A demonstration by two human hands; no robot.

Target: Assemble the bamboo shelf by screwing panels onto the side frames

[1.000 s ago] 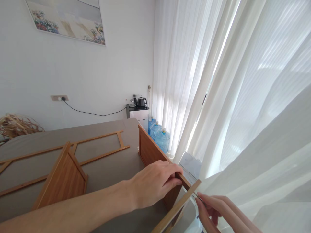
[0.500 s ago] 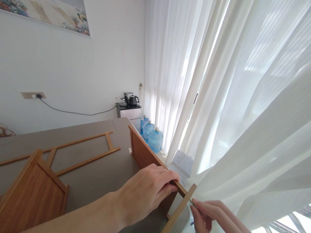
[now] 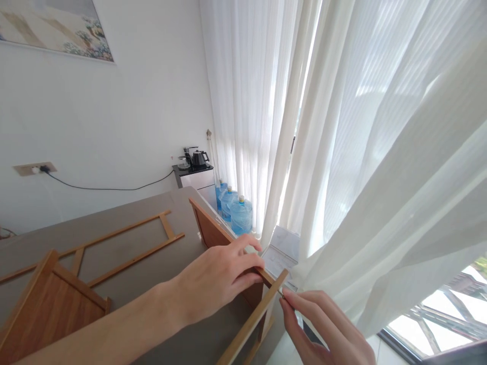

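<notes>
My left hand (image 3: 216, 276) grips the top edge of a brown wooden panel (image 3: 208, 225) that stands on edge on the table. Its thumb and fingers close over that edge, with the index finger arched up. Against the panel's near end lies a narrow wooden rail (image 3: 253, 320), slanting down toward me. Between thumb and forefinger, my right hand (image 3: 323, 322) pinches a small metal screw (image 3: 282, 293) at the rail's outer face, near its upper end. The fingertips partly cover the screw.
A ladder-like wooden frame (image 3: 131, 263) lies flat on the grey table (image 3: 152, 324). Another wooden panel piece (image 3: 53, 314) stands at left. Beyond the table are water bottles (image 3: 241, 215), a cabinet (image 3: 198, 178) with a kettle (image 3: 199, 158), and white curtains (image 3: 342, 152) at right.
The view has turned slightly right, so everything appears shifted left. My left index finger has lifted a little from the panel. More of my right hand shows, still pinching at the rail's end.
</notes>
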